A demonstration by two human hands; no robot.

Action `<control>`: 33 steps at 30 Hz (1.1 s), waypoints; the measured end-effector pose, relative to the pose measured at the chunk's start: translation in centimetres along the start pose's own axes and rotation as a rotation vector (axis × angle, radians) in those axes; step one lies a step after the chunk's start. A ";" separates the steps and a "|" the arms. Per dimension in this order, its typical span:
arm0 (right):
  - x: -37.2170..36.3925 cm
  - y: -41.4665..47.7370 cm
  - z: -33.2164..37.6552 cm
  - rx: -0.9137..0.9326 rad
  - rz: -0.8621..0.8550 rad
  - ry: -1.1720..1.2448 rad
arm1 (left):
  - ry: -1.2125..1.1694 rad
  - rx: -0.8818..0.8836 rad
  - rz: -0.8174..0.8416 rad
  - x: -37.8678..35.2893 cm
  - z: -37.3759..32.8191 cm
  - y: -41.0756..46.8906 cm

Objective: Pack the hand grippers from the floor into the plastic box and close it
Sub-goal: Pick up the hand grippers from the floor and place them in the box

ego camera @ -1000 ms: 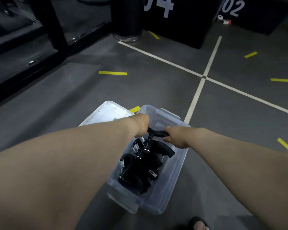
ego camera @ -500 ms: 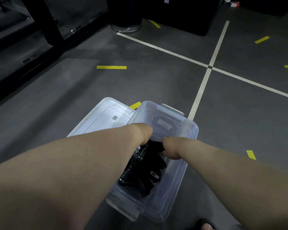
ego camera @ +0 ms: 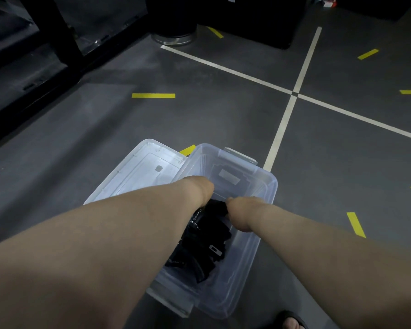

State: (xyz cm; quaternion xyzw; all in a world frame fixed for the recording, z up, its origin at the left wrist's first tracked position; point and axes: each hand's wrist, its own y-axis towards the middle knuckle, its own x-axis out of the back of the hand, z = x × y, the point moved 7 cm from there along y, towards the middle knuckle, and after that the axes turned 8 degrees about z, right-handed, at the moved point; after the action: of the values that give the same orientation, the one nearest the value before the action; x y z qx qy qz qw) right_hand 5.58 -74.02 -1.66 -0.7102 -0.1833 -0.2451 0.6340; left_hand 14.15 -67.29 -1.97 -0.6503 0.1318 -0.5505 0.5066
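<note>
A clear plastic box (ego camera: pixel 263 193) stands open on the grey floor, with several black hand grippers (ego camera: pixel 204 248) piled inside. Both hands reach down into it. My left hand (ego camera: pixel 201 188) and my right hand (ego camera: pixel 241 213) are closed on the handles of the topmost black hand gripper (ego camera: pixel 217 206), low inside the box; the fingers are hidden behind the wrists. The box's clear lid (ego camera: pixel 142 172) lies flat on the floor, touching the box's left side.
White floor lines cross at the right (ego camera: pixel 294 95), and short yellow tape marks (ego camera: pixel 153 95) dot the floor. A black metal rack (ego camera: pixel 64 43) runs along the left. A dark cylinder on a metal base (ego camera: pixel 173 39) and black boxes stand behind. My sandalled foot (ego camera: pixel 290 322) shows at the bottom.
Both hands have lowered the hand gripper from above the rim down into the box onto the pile. The camera has tilted down and moved closer.
</note>
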 end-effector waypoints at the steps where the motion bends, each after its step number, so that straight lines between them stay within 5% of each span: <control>1: 0.0 0.0 -0.1 -0.001 -0.001 0.004 | 0.013 -0.008 0.006 -0.1 0.0 0.1; 11: 0.0 -0.3 0.1 0.028 0.000 -0.051 | -0.090 -0.037 0.060 -0.7 0.6 -0.7; 17: 2.5 -1.2 -0.1 0.043 -0.105 0.160 | -0.440 -0.121 -0.244 3.4 1.8 -3.9; 22: 3.7 -2.4 0.1 0.007 -0.102 0.269 | -0.569 0.095 -0.535 6.0 6.1 -8.9; 33: 13.3 -6.2 8.2 0.148 -0.204 -0.067 | -0.613 0.288 -0.223 -2.8 12.7 -15.1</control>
State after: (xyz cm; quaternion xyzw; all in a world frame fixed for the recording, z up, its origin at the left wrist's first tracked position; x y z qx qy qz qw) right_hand 13.80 -65.79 10.45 -0.6468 -0.2933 -0.2704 0.6500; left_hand 18.16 -51.92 10.06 -0.7176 -0.1772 -0.3948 0.5458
